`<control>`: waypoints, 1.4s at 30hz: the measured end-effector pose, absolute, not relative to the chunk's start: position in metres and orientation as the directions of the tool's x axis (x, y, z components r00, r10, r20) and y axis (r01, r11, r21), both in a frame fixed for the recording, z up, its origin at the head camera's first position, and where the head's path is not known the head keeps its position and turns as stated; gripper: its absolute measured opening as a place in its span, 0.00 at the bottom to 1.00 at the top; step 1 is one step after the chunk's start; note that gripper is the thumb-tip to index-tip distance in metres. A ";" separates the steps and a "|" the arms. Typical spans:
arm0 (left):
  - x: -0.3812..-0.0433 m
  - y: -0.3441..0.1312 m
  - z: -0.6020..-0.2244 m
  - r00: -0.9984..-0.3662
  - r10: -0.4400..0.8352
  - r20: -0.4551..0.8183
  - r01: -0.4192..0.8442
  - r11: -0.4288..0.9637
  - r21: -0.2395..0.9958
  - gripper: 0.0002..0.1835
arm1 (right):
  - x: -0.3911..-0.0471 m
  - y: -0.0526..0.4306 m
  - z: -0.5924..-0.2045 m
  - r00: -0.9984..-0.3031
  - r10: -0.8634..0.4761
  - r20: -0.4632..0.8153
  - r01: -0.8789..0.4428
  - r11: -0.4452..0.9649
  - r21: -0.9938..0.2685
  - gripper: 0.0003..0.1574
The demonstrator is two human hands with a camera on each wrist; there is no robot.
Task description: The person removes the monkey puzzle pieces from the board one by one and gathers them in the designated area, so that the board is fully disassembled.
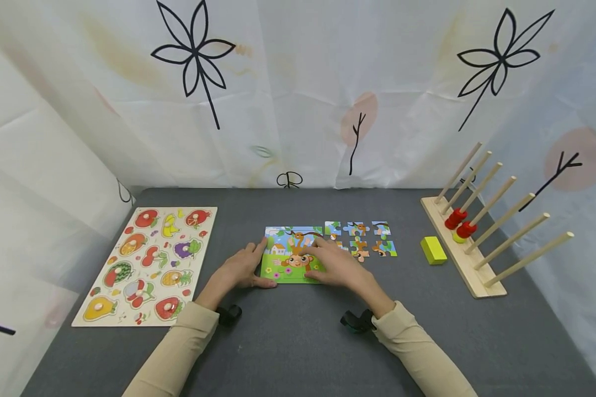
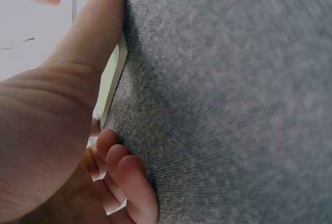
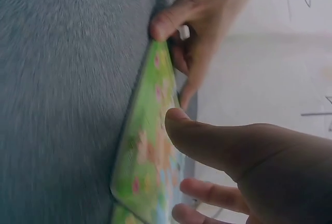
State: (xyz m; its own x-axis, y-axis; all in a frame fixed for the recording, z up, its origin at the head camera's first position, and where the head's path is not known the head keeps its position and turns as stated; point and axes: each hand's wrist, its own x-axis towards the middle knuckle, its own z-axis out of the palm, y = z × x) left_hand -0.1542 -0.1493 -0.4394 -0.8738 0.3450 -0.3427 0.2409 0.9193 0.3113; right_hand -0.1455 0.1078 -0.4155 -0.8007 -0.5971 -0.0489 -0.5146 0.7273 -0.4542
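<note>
A jigsaw puzzle board [image 1: 289, 269] with a monkey picture lies flat on the grey table. My left hand [image 1: 243, 266] grips its left side, the thumb at the near corner and a finger by the far corner; in the left wrist view the thumb [image 2: 98, 22] presses the board's edge while other fingers curl on the cloth. Over the right part of the board hovers my right hand [image 1: 339, 264]. Its thumb [image 3: 202, 138] and fingers are spread and hold nothing in the right wrist view. Several loose puzzle pieces [image 1: 384, 249] lie right of the board, some partly behind this hand.
At the left lies a fruit peg puzzle [image 1: 146, 259]. A yellow block [image 1: 433, 251] sits at the right, beside a wooden peg rack [image 1: 464, 253] with red beads [image 1: 456, 218] on its pegs. A patterned white curtain [image 1: 298, 110] stands behind the table.
</note>
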 end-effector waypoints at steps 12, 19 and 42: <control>-0.154 -0.150 -0.442 -0.876 0.349 -0.333 0.248 0.918 0.309 0.64 | -0.146 0.084 -0.425 -0.785 -0.614 -0.086 -0.543 0.748 -0.382 0.24; -0.155 -0.150 -0.439 -0.877 0.348 -0.332 0.246 0.917 0.313 0.64 | -0.147 0.086 -0.425 -0.786 -0.613 -0.080 -0.539 0.743 -0.397 0.23; -0.153 -0.151 -0.439 -0.877 0.348 -0.330 0.248 0.918 0.310 0.64 | -0.150 0.094 -0.426 -0.793 -0.604 -0.082 -0.528 0.748 -0.402 0.29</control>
State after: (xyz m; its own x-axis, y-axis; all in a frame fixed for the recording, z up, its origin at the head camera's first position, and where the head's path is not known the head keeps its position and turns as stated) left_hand -0.1531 -0.1505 -0.4389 -0.8772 0.3484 -0.3304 0.2479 0.9179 0.3097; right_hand -0.1499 0.0937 -0.4257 -0.7927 -0.6040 -0.0821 -0.5283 0.7480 -0.4018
